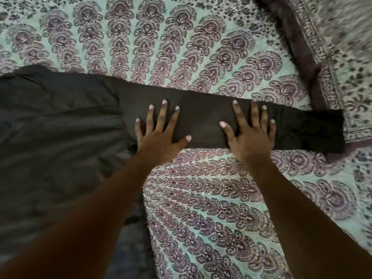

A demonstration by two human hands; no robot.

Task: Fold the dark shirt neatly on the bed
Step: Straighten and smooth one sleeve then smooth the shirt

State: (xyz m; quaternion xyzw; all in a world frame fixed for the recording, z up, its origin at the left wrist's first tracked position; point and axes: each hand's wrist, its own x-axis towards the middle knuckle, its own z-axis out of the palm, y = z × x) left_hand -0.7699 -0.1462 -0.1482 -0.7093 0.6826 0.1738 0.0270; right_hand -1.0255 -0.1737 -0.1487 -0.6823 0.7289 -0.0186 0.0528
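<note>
On the green-and-purple patterned bedspread (201, 47), the dark cotton shirt (60, 121) lies spread with its long sleeve (201, 117) stretched rightward, and the left hand (161, 135) and right hand (251, 135) press flat, fingers splayed, apparently smoothing it for folding.

Bare forearms (104, 198), left hand (159, 142) and right hand (252, 140) with short-nailed fingers (162, 115).
</note>
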